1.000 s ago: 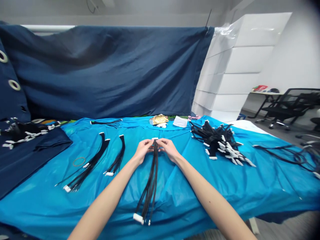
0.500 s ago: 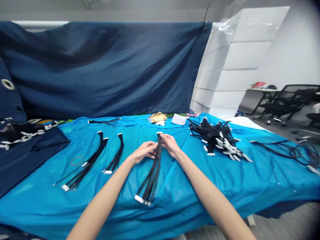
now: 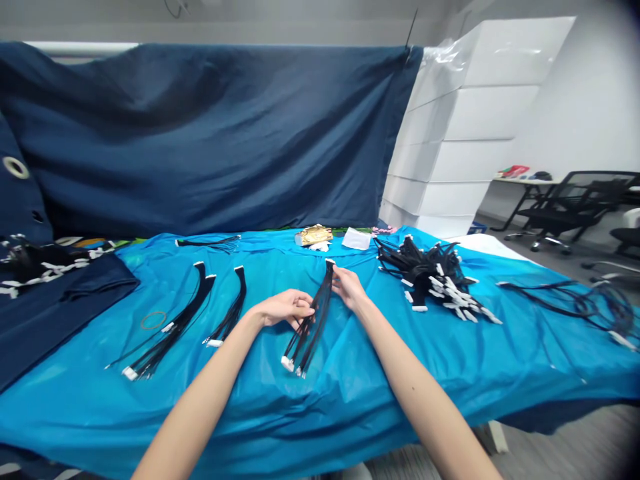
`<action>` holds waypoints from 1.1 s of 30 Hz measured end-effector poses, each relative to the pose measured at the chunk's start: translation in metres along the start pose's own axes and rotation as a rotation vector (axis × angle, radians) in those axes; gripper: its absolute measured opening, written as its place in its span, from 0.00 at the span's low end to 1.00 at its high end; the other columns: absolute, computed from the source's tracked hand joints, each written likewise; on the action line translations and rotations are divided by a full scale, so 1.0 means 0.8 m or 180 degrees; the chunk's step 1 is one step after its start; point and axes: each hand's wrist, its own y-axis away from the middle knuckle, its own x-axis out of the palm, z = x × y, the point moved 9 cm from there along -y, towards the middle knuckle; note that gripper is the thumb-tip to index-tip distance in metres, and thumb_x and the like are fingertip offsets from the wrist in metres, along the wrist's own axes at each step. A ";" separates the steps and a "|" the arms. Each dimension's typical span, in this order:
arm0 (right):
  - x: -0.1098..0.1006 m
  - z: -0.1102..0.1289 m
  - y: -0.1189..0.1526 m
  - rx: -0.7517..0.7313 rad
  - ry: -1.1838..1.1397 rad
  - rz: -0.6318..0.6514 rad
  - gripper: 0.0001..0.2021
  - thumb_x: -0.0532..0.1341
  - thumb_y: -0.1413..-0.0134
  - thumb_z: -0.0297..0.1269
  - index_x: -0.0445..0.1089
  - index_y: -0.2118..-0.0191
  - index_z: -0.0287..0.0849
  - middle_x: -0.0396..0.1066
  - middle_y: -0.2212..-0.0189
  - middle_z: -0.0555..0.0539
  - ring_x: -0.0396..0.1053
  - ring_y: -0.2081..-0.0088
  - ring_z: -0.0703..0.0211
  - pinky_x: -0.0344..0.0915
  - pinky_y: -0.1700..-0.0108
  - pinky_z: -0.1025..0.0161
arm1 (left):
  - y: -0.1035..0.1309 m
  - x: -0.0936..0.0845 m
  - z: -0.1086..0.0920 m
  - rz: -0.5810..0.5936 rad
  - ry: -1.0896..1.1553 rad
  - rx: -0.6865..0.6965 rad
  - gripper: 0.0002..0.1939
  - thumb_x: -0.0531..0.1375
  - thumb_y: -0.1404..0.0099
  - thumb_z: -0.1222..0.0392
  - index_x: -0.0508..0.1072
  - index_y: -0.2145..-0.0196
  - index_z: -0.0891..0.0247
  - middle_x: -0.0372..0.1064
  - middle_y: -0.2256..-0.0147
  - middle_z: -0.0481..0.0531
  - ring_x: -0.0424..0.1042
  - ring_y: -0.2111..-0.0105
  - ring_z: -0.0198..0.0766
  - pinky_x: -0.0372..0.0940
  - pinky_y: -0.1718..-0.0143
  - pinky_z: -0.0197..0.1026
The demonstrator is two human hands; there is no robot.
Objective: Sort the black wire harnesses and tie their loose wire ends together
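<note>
A black cable bundle [image 3: 320, 313] with white connectors slants between my hands, its upper connector near the right fingertips and its split lower ends toward the table's front. My left hand [image 3: 287, 308] is closed on some strands at mid-length, thumb against fingers. My right hand [image 3: 347, 287] pinches the bundle just below the top connector. To the left lie a single black cable bundle [image 3: 235, 307] and a longer pair of bundles [image 3: 183, 320], all with white connectors.
A blue sheet [image 3: 380, 380] covers the table. Piled cables [image 3: 425, 267] lie right of centre, looped cables [image 3: 565, 300] farther right. A tan ring [image 3: 153, 321] is at the left. Behind are a gold wrapper [image 3: 316, 235], a small cable bundle [image 3: 210, 244] and white boxes [image 3: 465, 153].
The held bundle's top has shifted right and slightly away, and its lower ends have risen up and right. My left hand has slid lower along it, separating some strands.
</note>
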 end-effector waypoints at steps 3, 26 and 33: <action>0.018 -0.004 0.011 0.0072 0.0197 0.0370 0.09 0.58 0.48 0.40 0.63 0.71 0.38 0.67 0.77 0.49 0.67 0.75 0.65 0.65 0.71 0.66 | -0.001 -0.014 -0.007 -0.0331 0.0130 0.0199 0.20 0.65 0.51 0.52 0.67 0.65 0.68 0.68 0.70 0.53 0.71 0.74 0.37 0.66 0.74 0.38; 0.065 -0.026 0.048 0.0214 0.1365 0.1863 0.16 0.64 0.59 0.44 0.69 0.67 0.35 0.70 0.74 0.47 0.67 0.75 0.67 0.64 0.71 0.69 | -0.001 -0.045 0.012 -0.0812 0.0641 0.0155 0.35 0.66 0.58 0.72 0.61 0.52 0.60 0.66 0.58 0.54 0.70 0.66 0.41 0.68 0.69 0.42; 0.062 -0.021 0.042 0.0141 0.1015 0.1761 0.14 0.65 0.58 0.42 0.65 0.69 0.36 0.61 0.83 0.55 0.60 0.82 0.72 0.57 0.78 0.73 | -0.001 -0.052 0.013 -0.0973 0.0820 0.0161 0.35 0.65 0.57 0.73 0.63 0.50 0.61 0.67 0.59 0.54 0.71 0.68 0.40 0.68 0.67 0.45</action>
